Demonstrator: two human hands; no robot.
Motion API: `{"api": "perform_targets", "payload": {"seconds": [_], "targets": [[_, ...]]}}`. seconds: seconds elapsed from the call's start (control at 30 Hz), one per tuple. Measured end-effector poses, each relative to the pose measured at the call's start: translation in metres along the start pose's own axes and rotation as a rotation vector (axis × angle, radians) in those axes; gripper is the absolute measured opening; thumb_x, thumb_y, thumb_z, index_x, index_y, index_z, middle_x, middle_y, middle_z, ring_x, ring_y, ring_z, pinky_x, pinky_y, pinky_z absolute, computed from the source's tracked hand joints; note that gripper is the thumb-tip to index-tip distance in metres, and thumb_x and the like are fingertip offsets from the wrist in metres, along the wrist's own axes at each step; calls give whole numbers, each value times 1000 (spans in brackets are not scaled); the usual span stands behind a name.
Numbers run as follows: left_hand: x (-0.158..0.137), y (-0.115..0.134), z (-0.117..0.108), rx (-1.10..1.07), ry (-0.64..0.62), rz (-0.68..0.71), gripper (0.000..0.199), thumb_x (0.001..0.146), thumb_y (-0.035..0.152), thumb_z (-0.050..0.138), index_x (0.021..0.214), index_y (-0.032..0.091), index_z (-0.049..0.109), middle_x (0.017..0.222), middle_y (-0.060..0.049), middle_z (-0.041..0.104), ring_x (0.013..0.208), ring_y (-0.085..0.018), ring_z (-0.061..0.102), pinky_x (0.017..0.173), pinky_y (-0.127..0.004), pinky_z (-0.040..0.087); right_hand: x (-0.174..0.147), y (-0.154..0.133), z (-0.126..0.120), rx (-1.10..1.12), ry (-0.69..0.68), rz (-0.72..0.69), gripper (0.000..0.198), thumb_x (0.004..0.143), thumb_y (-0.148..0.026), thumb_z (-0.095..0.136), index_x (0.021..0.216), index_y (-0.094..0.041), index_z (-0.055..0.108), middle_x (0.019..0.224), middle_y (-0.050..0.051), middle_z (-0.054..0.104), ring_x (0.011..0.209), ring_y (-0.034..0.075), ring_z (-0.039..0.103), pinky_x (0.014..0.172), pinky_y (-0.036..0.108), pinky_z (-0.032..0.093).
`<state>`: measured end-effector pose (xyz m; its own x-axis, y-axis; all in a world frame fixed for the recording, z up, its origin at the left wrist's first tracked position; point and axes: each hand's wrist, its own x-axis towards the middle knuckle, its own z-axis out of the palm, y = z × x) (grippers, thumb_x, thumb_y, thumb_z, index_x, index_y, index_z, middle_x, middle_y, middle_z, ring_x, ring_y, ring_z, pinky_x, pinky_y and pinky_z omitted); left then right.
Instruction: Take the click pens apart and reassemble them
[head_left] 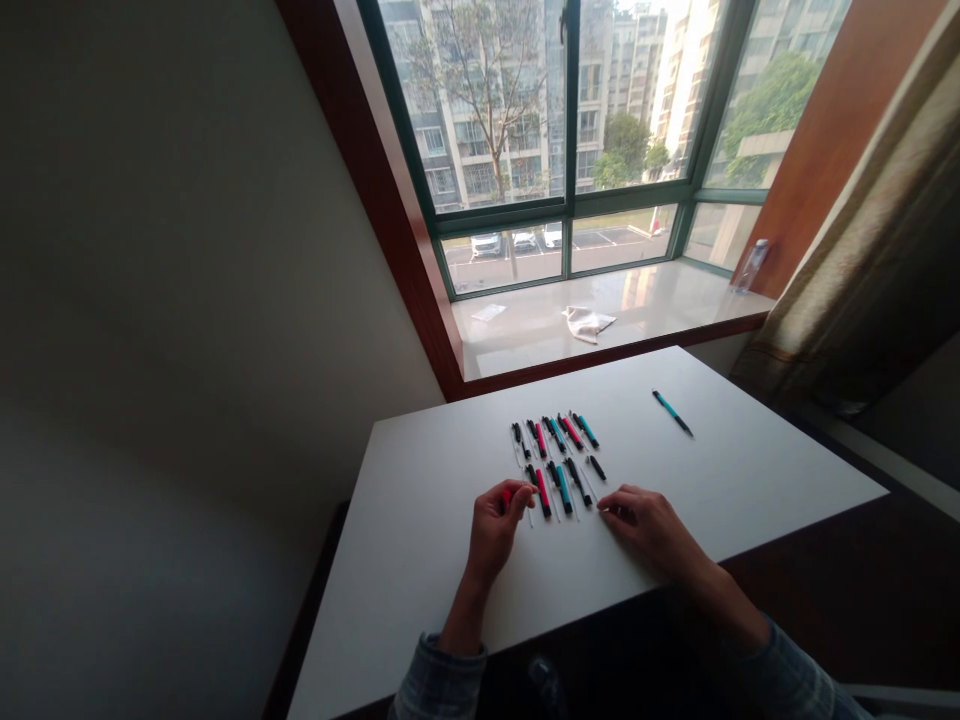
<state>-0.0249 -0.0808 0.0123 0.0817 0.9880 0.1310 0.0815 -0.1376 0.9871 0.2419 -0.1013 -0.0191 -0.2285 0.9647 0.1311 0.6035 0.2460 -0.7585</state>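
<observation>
Head: left hand (493,528) pinches red piece (507,497); right hand (646,518), grip unclear; parts (544,494) rowed near desk's (420,520) front edge, likely for order.

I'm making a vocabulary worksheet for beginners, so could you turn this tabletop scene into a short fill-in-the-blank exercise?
1. The pen parts are laid out in ____ rows.
2. The left hand holds a ____ piece.
3. The lone pen lies to the ____ of those rows.
4. The tabletop is ____ in colour.

Missing words: two; red; right; white.
</observation>
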Motion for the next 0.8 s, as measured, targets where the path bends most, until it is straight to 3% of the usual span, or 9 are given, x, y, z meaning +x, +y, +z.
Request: {"api": "perform_targets", "payload": {"seconds": [0.57,0.67,0.8], "targets": [[-1,2,2,-4,-8,-18,35,88,50,72,87,15,78,72,-3,66,63,-13,48,61,-24,41,5,-4,-6,-3,24,-25,22,96,-26,59,107,-22,78,94,6,74,77,20,68,76,33,55],[-1,2,2,3,-31,-22,36,89,50,70,91,15,79,72,-4,67,63,-13,48,61,-25,41,8,-18,-3,51,89,-84,23,96,-26,59,114,-23,74,94,5,73,78,19,68,73,33,57],[0,1,2,4,-90,-19,39,91,51,67,95,14,79,73,-5,67,64,-15,50,62,-26,43,15,-46,9,141,110,-261,30,95,-25,64,125,-26,68,106,6,73,85,20,69,77,34,60]]}}
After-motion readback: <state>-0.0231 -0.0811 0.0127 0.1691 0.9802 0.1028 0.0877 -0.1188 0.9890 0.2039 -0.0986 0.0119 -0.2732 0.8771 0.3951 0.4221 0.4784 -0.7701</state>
